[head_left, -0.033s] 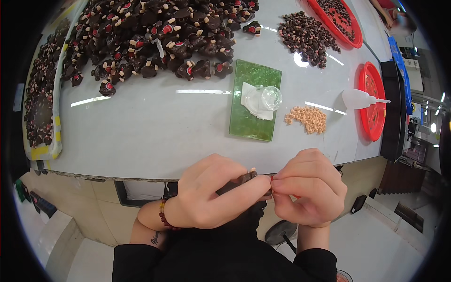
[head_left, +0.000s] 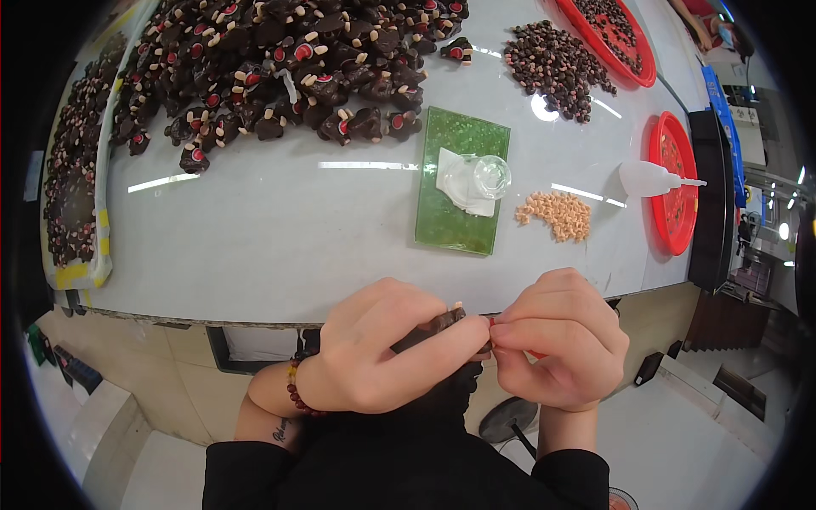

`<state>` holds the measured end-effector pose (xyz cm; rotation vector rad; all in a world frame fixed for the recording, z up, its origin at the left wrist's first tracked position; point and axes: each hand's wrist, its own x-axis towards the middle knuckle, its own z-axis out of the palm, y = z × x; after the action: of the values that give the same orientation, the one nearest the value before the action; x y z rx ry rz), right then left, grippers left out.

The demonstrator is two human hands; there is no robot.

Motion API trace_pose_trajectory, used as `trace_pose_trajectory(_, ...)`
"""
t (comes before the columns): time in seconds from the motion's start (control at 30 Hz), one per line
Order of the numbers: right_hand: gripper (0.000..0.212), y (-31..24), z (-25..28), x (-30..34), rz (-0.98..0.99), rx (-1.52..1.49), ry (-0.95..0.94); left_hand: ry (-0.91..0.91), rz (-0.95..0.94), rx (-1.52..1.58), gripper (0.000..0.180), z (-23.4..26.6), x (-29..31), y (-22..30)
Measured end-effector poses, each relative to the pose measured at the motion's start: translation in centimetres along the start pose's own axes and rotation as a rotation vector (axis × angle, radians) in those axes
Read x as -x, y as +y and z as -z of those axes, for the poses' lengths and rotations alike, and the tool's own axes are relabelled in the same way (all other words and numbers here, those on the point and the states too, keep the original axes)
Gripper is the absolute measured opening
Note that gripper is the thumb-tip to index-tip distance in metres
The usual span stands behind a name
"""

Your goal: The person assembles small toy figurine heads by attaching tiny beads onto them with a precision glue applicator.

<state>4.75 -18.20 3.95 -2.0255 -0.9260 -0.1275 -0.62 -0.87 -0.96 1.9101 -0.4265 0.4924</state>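
Brown toy piece [head_left: 444, 321] pinched between both hands' fingers [head_left: 459, 340].

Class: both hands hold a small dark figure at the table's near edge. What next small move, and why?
Probably press the small red piece home: the right hand pinches it against the dark figure, which the left hand steadies.
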Motion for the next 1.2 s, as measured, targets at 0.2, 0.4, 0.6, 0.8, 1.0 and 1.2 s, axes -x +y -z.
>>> trace_pose_trajectory(0.2,0.028,-0.3,-0.1,-0.8,-0.011,0.019,-0.05,-0.005,0.018,-0.013,0.03,0.7,-0.3,-0.3)
trace_pose_trajectory(0.4,0.016,3.8,-0.1,-2.5,-0.096,0.068,0.179,-0.024,0.264,0.436,0.028,2.0,-0.6,-0.2)
trace_pose_trajectory(0.6,0.008,4.7,-1.0,-3.0,-0.174,0.149,0.115,0.105,0.533,1.02,0.028,1.9,0.7,-0.4)
trace_pose_trajectory(0.8,0.009,4.5,-1.0,-3.0,-0.151,0.251,0.106,0.042,0.518,1.133,0.029,2.2,0.9,-1.0)
trace_pose_trajectory(1.0,0.02,2.2,-0.1,-2.2,0.05,0.249,0.169,-0.008,0.553,1.059,0.042,1.9,0.1,-0.2)
trace_pose_trajectory(1.2,0.031,-1.2,-0.3,-0.2,0.269,0.226,0.051,-0.207,0.51,0.923,0.056,2.1,-0.3,-0.2)
